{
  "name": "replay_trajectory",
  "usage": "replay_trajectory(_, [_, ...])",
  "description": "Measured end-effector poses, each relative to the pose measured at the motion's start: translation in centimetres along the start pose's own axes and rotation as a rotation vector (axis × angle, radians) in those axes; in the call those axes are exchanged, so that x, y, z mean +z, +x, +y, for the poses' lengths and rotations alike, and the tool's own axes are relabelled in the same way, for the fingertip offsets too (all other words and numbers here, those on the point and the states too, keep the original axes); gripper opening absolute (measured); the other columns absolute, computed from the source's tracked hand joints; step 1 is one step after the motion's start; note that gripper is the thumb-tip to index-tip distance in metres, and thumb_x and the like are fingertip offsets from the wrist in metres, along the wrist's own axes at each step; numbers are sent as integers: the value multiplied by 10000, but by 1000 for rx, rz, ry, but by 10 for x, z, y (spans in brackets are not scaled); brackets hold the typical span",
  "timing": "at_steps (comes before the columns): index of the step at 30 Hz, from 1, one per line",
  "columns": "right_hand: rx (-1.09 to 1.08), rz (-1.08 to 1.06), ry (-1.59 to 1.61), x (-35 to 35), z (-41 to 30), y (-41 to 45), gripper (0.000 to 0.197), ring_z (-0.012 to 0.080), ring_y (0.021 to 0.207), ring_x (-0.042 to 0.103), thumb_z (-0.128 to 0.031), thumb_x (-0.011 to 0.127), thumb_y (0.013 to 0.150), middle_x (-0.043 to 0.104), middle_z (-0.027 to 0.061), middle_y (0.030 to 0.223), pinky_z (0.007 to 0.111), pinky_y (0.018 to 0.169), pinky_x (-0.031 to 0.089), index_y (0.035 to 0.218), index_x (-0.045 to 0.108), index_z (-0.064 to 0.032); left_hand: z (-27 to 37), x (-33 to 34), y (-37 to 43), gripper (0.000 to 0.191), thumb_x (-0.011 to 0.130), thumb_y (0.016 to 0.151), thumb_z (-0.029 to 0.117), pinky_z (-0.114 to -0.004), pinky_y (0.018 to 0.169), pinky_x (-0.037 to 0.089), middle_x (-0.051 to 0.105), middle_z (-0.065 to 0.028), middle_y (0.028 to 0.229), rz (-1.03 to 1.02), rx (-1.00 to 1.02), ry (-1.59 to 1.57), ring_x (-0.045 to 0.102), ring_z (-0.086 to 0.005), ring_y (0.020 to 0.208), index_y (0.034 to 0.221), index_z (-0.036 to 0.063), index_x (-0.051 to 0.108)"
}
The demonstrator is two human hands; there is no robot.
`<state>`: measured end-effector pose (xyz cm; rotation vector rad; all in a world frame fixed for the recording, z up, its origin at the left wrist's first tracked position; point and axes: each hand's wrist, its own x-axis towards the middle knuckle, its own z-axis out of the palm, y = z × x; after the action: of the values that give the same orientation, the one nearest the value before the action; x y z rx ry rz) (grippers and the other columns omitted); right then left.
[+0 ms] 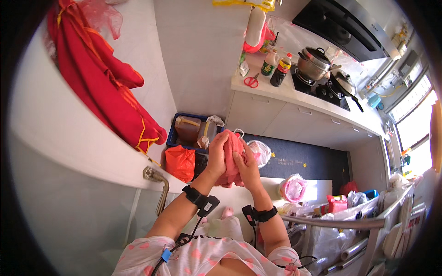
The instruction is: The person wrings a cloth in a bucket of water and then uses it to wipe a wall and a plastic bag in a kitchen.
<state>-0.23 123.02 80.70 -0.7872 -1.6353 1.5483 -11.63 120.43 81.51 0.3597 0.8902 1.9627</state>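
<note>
A pink-red cloth is bunched between my two hands in front of my body. My left hand presses on its left side, fingers reaching up along the fabric. On the other side, my right hand grips it with the thumb lying across the front. The loose lower end of the cloth hangs down between my wrists. Black straps with small cabled boxes circle both forearms. Below and beyond the hands, a blue crate holds plastic jugs of brown liquid.
An open door with a metal lever handle is at left, a red apron hanging on it. A counter carries red-handled scissors, bottles and a stove with pots. Lined bins stand on the floor. A metal rail runs at right.
</note>
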Motion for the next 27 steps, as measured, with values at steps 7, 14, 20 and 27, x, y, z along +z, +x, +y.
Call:
replay_trajectory(7, [179, -152, 45, -22, 55, 132, 311, 85, 832, 557, -167, 572, 893, 621, 40, 946, 222, 745, 463, 1135, 563, 28, -26, -44, 119, 184, 501, 899, 188, -272, 724, 477, 622, -48, 878, 80, -66, -40, 594, -132, 790, 948, 43, 603])
replay_trajectory(14, [3, 17, -153, -32, 114, 281, 316, 121, 816, 562, -161, 597, 855, 641, 80, 899, 259, 747, 458, 1130, 579, -5, -25, -107, 194, 177, 556, 837, 255, -278, 640, 456, 631, -40, 828, 628, 16, 172, 581, -137, 726, 931, 106, 577])
replay_trajectory(20, [-530, 86, -359, 26, 48, 424, 415, 210, 992, 576, -22, 494, 868, 583, 137, 1124, 290, 831, 453, 1281, 471, -53, -46, -140, 217, 117, 573, 833, 213, -246, 583, 449, 621, -28, 765, 613, -138, 146, 571, -115, 664, 881, 106, 576])
replay_trajectory(27, [-1295, 281, -1070, 85, 28, 568, 474, 289, 1221, 405, -19, 499, 810, 479, 84, 1290, 422, 1018, 319, 1276, 482, -101, -82, -175, 262, 91, 557, 849, 174, -246, 582, 457, 632, -32, 767, 596, -239, 169, 589, -115, 669, 898, 100, 578])
